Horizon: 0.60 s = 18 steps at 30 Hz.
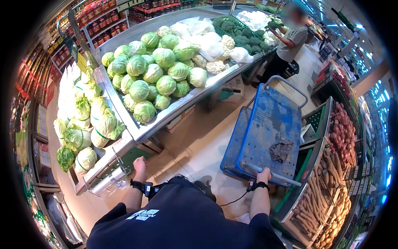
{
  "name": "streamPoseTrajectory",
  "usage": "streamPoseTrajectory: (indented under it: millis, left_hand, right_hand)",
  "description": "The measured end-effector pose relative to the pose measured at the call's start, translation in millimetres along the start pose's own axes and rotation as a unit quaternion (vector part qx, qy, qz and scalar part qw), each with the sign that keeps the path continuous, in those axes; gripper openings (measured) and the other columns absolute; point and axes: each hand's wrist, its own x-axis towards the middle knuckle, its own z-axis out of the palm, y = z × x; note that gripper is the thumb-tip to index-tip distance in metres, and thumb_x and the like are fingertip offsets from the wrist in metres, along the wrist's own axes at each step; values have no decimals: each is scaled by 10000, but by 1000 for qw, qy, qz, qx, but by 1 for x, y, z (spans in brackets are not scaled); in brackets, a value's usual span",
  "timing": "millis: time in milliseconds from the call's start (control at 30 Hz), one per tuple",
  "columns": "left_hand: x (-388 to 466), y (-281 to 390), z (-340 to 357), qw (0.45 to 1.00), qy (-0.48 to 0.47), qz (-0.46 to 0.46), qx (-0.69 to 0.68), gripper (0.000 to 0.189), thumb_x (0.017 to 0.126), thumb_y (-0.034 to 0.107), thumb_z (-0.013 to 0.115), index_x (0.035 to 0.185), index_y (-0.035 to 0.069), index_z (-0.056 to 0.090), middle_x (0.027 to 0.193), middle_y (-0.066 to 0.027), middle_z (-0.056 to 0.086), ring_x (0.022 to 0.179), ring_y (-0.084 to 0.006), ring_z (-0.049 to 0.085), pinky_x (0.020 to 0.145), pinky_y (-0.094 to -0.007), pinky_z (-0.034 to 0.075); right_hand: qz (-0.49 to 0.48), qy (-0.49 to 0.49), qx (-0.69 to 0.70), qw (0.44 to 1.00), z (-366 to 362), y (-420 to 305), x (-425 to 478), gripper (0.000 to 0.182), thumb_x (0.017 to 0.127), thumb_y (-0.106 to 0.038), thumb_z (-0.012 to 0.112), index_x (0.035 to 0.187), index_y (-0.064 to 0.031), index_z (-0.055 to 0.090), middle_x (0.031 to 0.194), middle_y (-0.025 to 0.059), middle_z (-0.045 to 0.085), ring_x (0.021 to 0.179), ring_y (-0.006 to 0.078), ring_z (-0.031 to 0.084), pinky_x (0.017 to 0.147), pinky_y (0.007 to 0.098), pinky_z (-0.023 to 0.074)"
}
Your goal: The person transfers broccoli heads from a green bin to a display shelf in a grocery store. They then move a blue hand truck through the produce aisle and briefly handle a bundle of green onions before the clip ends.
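My right hand (264, 175) grips the metal handle bar (279, 179) of a blue two-tier platform cart (267, 124). On the cart's top deck lies a crumpled dark cloth (281, 150). My left hand (140, 163) hangs at the corner of the vegetable stand, its fingers curled; whether it holds anything cannot be seen. Beside it, a roll of clear plastic bags (110, 180) is mounted in a wire holder on the stand's edge. Green cabbages (152, 73) are piled on the stand ahead, with napa cabbages (101, 130) bound in green bands to their left.
Cauliflowers (216, 67) and broccoli (245, 37) lie farther along the stand. A person (290, 40) stands there holding a green vegetable. On the right, a display rack holds long brown roots (314, 199), potatoes (337, 221) and red onions (340, 127), close beside the cart.
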Motion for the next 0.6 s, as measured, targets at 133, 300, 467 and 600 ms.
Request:
streamPoseTrajectory:
  millis: [133, 300, 467, 600]
  left_hand:
    - [12, 34, -8, 992, -111, 26, 46, 255, 900, 210, 543, 689, 66, 543, 587, -17, 510, 476, -110, 470, 425, -263, 368]
    - [31, 36, -100, 986, -133, 22, 103, 256, 903, 203, 536, 690, 63, 543, 600, -20, 516, 490, -109, 476, 431, -262, 371]
    - [37, 29, -176, 989, -144, -9, 42, 229, 896, 196, 532, 704, 71, 539, 594, -21, 503, 489, -115, 473, 437, -264, 373]
    - [24, 16, -230, 988, -139, -29, 56, 209, 881, 153, 485, 695, 65, 522, 581, -28, 490, 476, -125, 468, 425, -258, 374]
  right_hand:
    - [84, -40, 161, 982, -34, 38, 14, 185, 801, -121, 636, 924, -24, 537, 869, 130, 594, 733, 254, 592, 654, 428, 503]
    - [115, -86, 186, 972, -78, 73, -70, 178, 845, -37, 607, 918, -39, 445, 741, 104, 533, 622, 220, 546, 593, 394, 521]
    - [98, -66, 183, 976, -130, 124, -115, 181, 832, -49, 607, 940, -22, 464, 763, 125, 549, 646, 231, 561, 596, 393, 513]
    - [119, -3, 184, 976, -165, 157, -172, 201, 817, -100, 653, 961, -12, 544, 881, 129, 600, 733, 226, 602, 627, 389, 508]
